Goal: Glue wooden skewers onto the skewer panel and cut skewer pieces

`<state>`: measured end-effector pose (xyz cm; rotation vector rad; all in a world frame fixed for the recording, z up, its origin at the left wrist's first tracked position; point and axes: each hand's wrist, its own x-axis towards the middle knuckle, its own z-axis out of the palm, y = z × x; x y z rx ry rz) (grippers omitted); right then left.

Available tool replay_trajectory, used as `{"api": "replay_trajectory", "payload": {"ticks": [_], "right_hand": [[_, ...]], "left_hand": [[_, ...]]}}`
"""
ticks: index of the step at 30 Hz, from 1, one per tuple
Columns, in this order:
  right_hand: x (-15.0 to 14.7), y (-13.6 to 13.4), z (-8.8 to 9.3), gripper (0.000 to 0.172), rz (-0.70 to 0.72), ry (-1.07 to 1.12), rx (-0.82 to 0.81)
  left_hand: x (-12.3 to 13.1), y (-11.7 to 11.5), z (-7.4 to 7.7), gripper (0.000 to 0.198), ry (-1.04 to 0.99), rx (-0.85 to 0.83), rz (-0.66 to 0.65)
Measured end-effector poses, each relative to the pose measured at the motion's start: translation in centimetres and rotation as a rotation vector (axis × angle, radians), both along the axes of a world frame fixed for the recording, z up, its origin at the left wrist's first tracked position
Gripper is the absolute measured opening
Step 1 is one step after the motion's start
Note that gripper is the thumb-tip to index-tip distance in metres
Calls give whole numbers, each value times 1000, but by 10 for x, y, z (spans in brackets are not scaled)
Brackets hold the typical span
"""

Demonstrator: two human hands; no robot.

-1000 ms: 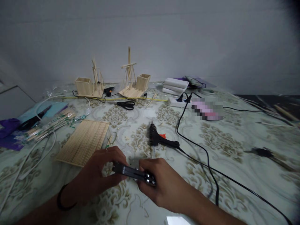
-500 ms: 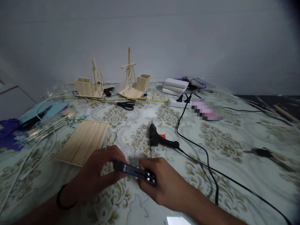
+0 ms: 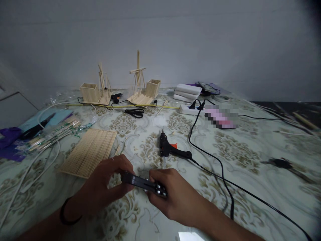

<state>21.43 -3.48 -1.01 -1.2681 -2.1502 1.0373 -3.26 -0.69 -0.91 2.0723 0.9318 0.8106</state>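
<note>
1. A dark hand tool with shiny rivets [image 3: 138, 181] is held between both hands, above the patterned tablecloth [image 3: 150, 222].
2. Left hand [image 3: 110, 179]: thumb and fingers pinch its left end.
3. Right hand [image 3: 173, 194]: fingers wrap its other end.
4. Just beyond lies a black glue gun [image 3: 175, 152]; left of it, a stick panel [image 3: 90, 152].
5. Farther back: black-handled scissors [image 3: 135, 113].

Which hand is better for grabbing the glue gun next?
Probably the right hand: it's nearer the glue gun, whose handle slants toward that side. The left hand is farther away. Both hands hold the dark tool.
</note>
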Motion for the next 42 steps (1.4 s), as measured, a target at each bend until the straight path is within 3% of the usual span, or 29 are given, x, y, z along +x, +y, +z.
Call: {"api": "replay_trajectory", "payload": {"ticks": [3, 9, 32, 42], "right_hand": [[0, -1, 0, 21, -1, -3, 0], [0, -2, 0, 18, -6, -18, -26], [1, 1, 0, 17, -15, 10, 2], [1, 0, -1, 16, -23, 1, 0]], "left_hand": [[1, 0, 2, 6, -116, -102, -65], [2, 1, 0, 5, -89, -85, -97], [4, 0, 5, 2, -68, -30, -48], [5, -2, 8, 6, -78, -108, -16]]}}
